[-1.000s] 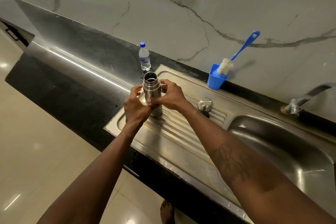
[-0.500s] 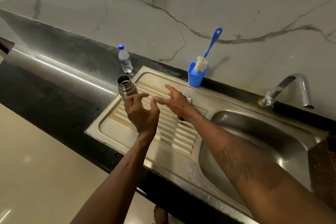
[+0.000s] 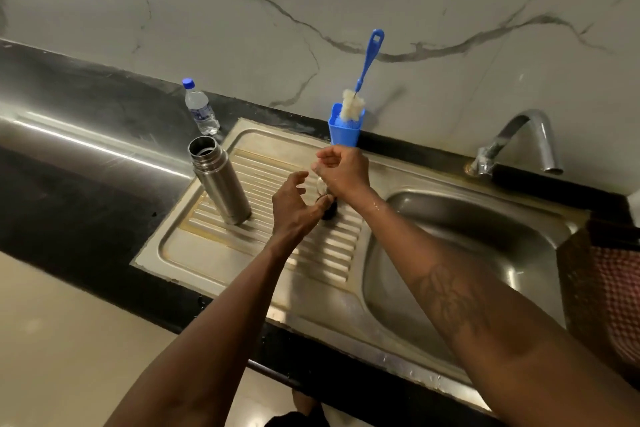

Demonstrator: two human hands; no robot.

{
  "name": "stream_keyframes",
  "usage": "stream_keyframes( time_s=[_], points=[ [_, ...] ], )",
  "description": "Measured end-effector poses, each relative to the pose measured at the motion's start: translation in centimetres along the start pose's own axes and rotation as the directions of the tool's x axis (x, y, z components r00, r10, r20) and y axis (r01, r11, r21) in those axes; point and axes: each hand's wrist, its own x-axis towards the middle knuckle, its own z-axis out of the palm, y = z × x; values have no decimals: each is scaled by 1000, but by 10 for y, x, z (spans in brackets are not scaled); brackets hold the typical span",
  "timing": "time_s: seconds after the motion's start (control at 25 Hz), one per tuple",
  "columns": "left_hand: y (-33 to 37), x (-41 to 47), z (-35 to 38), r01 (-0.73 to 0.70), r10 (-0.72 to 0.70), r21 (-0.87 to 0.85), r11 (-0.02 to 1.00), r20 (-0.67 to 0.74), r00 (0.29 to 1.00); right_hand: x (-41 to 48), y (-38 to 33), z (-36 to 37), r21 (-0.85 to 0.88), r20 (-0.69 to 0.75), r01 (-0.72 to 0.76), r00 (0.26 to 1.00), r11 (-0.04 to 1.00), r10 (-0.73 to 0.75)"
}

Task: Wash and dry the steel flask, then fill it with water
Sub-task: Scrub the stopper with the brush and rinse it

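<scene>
The steel flask [image 3: 221, 180] stands upright and uncapped at the left end of the draining board [image 3: 242, 256], with neither hand on it. Its cap [image 3: 329, 213], steel on top and dark below, lies on the board's ribs and is mostly hidden between my hands. My left hand [image 3: 294, 210] hovers just right of the flask, fingers spread and loosely bent, the thumb tip against the cap. My wet right hand [image 3: 344, 170] is over the cap with its fingers curled in, holding nothing that I can see.
A blue holder [image 3: 344, 130] with a blue-handled bottle brush [image 3: 367, 62] stands behind the board at the wall. A small plastic water bottle [image 3: 200, 107] is on the black counter behind the flask. The sink basin [image 3: 485, 253] and tap [image 3: 526, 139] lie right; a checked cloth [image 3: 616, 295] hangs at far right.
Both hands let go of the flask, which stayed standing on the board. They moved right to the cap, and my right fingers curled in. The view swung right.
</scene>
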Motion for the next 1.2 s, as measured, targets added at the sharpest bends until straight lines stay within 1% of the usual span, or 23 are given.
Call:
stream_keyframes(
  time_s=[0.08,0.2,0.28,0.4,0.52,0.6,0.64,0.76,0.88,1.0,1.08,1.16,1.2],
  points=[
    [5,11,6,-5,5,-4,1000,43,999,6,1,-20,6,-150,2,989,1000,-1],
    [28,36,12,-20,19,-14,1000,-32,999,20,-10,-44,13,-349,23,937,1000,-18],
    [49,62,15,-47,45,-27,999,-60,997,33,-22,-54,12,-409,19,912,1000,-13],
    [79,100,25,-67,67,17,998,-9,998,53,-33,-63,-55,-393,-13,919,998,-9],
    [90,125,41,-64,42,141,988,154,987,70,-39,-65,-163,-297,-32,955,986,-18],
    [86,134,55,-81,37,168,982,252,967,80,-41,-64,-217,-247,-4,968,976,-51],
    [83,137,59,-81,31,173,982,271,962,84,-42,-64,-225,-239,19,968,974,-74],
    [80,145,67,-43,-3,174,984,257,966,93,-42,-70,-219,-254,104,954,970,-160],
    [86,142,72,-39,-27,264,964,243,970,87,-47,-82,-220,-377,144,899,965,-220],
    [90,141,78,-14,-55,271,963,249,967,78,-55,-99,-223,-508,169,820,960,-262],
    [93,140,78,16,-67,216,976,229,971,69,-59,-114,-207,-568,219,767,953,-299],
    [100,138,74,48,-69,139,989,153,986,57,-57,-130,-158,-614,279,724,947,-316],
    [105,134,71,102,-111,78,992,111,988,50,-53,-135,-117,-622,314,716,942,-316]
  ],
)
